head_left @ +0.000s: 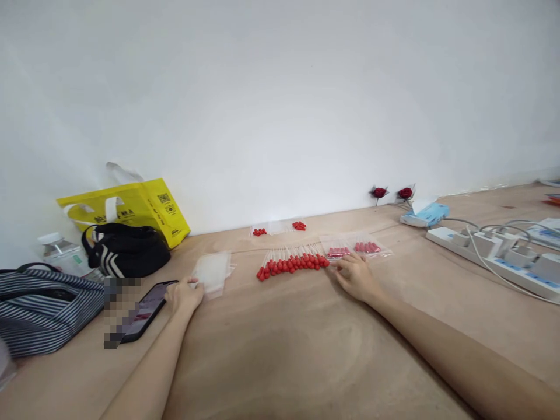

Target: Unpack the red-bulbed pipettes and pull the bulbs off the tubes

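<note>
A row of red-tipped sticks (291,263) lies on the wooden table (280,350) in front of me. My right hand (356,277) rests at the row's right end, fingers curled on a clear bag of red-tipped sticks (339,252). A second filled bag (368,247) lies just right of it. My left hand (184,294) touches the near edge of a stack of empty clear bags (213,272), fingers bent over it. A phone (147,309) lies just left of that hand.
Two small bags of red pieces (280,226) lie by the wall. At left sit a yellow bag (131,207), a black bag (126,251), a striped bag (39,303) and a bottle (61,251). At right are power strips with cables (494,248), a blue packet (426,213) and two red roses (391,192).
</note>
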Tool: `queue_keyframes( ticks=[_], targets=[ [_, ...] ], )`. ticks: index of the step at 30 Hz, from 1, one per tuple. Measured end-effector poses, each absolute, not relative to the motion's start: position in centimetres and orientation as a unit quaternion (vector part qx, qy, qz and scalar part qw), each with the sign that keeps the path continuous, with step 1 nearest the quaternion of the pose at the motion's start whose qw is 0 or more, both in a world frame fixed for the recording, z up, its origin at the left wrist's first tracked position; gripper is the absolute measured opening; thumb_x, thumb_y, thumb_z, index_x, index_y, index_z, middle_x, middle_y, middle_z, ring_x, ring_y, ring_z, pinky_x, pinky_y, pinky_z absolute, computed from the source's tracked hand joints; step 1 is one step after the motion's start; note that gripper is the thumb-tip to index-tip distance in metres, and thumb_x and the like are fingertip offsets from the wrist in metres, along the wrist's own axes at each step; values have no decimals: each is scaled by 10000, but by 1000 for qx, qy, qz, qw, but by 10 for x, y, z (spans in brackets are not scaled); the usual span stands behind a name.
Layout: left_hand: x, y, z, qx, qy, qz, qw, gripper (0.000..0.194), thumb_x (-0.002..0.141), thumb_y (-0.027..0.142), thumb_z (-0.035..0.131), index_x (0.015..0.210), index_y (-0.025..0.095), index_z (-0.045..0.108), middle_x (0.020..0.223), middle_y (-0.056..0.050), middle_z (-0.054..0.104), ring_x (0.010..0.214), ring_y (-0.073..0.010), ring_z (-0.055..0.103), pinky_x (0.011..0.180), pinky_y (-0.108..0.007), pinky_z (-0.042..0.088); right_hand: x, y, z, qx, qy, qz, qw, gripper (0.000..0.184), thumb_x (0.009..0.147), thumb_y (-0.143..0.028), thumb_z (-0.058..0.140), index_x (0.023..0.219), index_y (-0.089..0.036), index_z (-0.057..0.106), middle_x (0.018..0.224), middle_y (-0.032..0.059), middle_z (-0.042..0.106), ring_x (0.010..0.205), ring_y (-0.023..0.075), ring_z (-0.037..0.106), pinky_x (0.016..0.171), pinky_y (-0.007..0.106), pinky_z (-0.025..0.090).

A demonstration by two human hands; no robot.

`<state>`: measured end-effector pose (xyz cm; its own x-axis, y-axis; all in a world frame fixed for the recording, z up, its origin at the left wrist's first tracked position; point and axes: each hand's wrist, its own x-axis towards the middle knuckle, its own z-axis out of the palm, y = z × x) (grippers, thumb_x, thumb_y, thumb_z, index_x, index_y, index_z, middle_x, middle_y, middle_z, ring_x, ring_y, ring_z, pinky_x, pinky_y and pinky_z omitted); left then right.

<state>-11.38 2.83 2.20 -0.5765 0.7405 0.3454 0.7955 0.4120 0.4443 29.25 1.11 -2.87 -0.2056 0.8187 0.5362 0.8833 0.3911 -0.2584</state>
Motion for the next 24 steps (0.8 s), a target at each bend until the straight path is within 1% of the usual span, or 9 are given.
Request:
queue_keyframes(
  ticks=[3, 5, 7, 9, 11, 13, 15, 18, 24],
  targets=[
    [-97, 22, 22, -462, -816, -316, 143, 213, 705, 279, 498, 860, 187, 612, 1123, -153, 480, 1095, -377, 357, 811, -494, 328, 305, 25, -33, -606, -735, -107, 286, 235, 768, -226, 460, 934, -218, 627, 924, 80, 595, 910, 237, 462, 779, 382, 297],
    [-81, 16, 23, -497, -773, -330, 215, 232, 741, 310, 466, 885, 200, 611, 1167, -128, 444, 1108, -353, 330, 832, -489, 304, 313, 32, -35, -621, -725, -129, 268, 254, 777, -248, 456, 972, -223, 617, 984, 90, 580, 938, 245, 451, 773, 385, 295],
    [-64, 9, 21, -548, -733, -324, 242, 229, 749, 324, 469, 872, 201, 619, 1155, -114, 449, 1095, -328, 340, 847, -468, 293, 319, 38, -37, -628, -722, -140, 255, 274, 799, -290, 439, 1014, -237, 601, 1049, 90, 564, 969, 248, 442, 781, 397, 290],
    [-45, 4, 17, -602, -698, -311, 232, 205, 744, 312, 488, 854, 208, 627, 1141, -105, 459, 1074, -305, 366, 858, -447, 291, 325, 44, -38, -630, -723, -146, 241, 292, 809, -334, 436, 1048, -254, 584, 1123, 86, 538, 1002, 253, 430, 792, 415, 284],
    [-29, -1, 10, -659, -657, -303, 206, 183, 737, 295, 503, 840, 215, 633, 1129, -103, 468, 1063, -294, 382, 857, -431, 301, 328, 50, -38, -628, -731, -140, 229, 295, 811, -377, 441, 1043, -270, 588, 1152, 75, 534, 1012, 256, 426, 795, 429, 274],
    [-17, -5, 4, -714, -610, -297, 174, 172, 730, 285, 513, 833, 224, 636, 1123, -101, 474, 1067, -294, 384, 855, -425, 313, 330, 56, -37, -622, -740, -124, 224, 269, 819, -394, 436, 979, -280, 619, 1096, 55, 577, 979, 246, 443, 787, 428, 264],
    [-10, -7, 0, -754, -572, -289, 144, 166, 725, 276, 514, 827, 232, 637, 1120, -94, 478, 1072, -294, 382, 864, -428, 316, 331, 59, -36, -617, -745, -112, 229, 249, 832, -373, 426, 884, -277, 649, 992, 36, 626, 923, 227, 464, 768, 410, 256],
    [-8, -7, -3, -778, -550, -280, 118, 156, 723, 268, 511, 816, 234, 631, 1114, -87, 479, 1069, -289, 384, 875, -439, 315, 329, 61, -34, -610, -746, -114, 241, 259, 841, -339, 421, 783, -256, 659, 886, 29, 654, 873, 212, 473, 735, 379, 243],
    [-12, -4, -6, -784, -542, -285, 105, 140, 722, 258, 518, 810, 228, 623, 1086, -80, 489, 1056, -276, 395, 881, -443, 315, 326, 61, -34, -608, -737, -131, 263, 279, 858, -280, 381, 738, -193, 617, 838, 51, 649, 837, 200, 475, 709, 343, 229]
  ],
)
